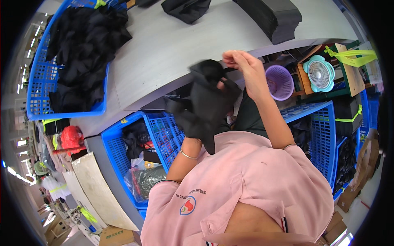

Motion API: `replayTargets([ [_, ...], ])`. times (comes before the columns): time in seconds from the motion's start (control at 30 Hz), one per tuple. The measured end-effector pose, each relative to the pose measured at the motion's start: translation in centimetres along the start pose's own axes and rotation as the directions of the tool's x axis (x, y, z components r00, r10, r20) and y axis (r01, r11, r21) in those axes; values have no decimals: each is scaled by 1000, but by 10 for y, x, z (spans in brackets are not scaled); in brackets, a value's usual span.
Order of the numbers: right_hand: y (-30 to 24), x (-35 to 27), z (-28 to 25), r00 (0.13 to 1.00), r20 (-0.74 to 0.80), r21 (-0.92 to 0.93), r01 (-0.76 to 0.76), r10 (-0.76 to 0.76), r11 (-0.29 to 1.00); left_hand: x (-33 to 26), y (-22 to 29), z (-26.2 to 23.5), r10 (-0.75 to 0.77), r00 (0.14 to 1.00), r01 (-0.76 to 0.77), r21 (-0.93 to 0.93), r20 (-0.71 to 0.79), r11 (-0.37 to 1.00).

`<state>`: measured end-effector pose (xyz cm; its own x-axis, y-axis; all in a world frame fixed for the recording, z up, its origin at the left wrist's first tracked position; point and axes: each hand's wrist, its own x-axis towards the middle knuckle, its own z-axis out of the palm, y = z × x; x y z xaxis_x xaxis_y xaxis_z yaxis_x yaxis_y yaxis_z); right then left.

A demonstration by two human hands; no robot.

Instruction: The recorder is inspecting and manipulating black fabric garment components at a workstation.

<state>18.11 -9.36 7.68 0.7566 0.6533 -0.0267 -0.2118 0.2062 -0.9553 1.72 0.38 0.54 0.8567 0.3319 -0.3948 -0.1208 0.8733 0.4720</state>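
A piece of black fabric (202, 100) hangs in front of my body at the near edge of the table, slightly smeared by motion. My left hand (222, 84) is wrapped in it; only some fingertips show through the folds, closed on the cloth. A bracelet (189, 155) circles my left wrist. Just to the right of the fabric and apart from it, my right hand (247, 68) is raised over the table edge. Its fingers are drawn together against the thumb; anything pinched there is too small to make out.
On the grey table (160, 53) stand a blue basket (39, 96) heaped with black fabric, a black cloth piece (186, 9) and a black stack (273, 18). Blue crates (119, 164) flank me below. A purple basket (280, 84) and turquoise fan (321, 74) sit right.
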Motion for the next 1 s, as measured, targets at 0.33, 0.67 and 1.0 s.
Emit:
replayTargets([
  [0.33, 24, -30, 15, 786, 215, -699, 539, -580, 471, 1, 9, -12, 30, 1000, -30, 11, -10, 999],
  [0.67, -2, -11, -13, 705, 694, -447, 581, -146, 680, 4, 60, -39, 206, 971, -182, 189, -120, 965],
  [1.0, 17, 124, 8, 947, 153, -353, 319, -282, 880, 48, 49, -40, 407, 913, -311, 624, -12, 716],
])
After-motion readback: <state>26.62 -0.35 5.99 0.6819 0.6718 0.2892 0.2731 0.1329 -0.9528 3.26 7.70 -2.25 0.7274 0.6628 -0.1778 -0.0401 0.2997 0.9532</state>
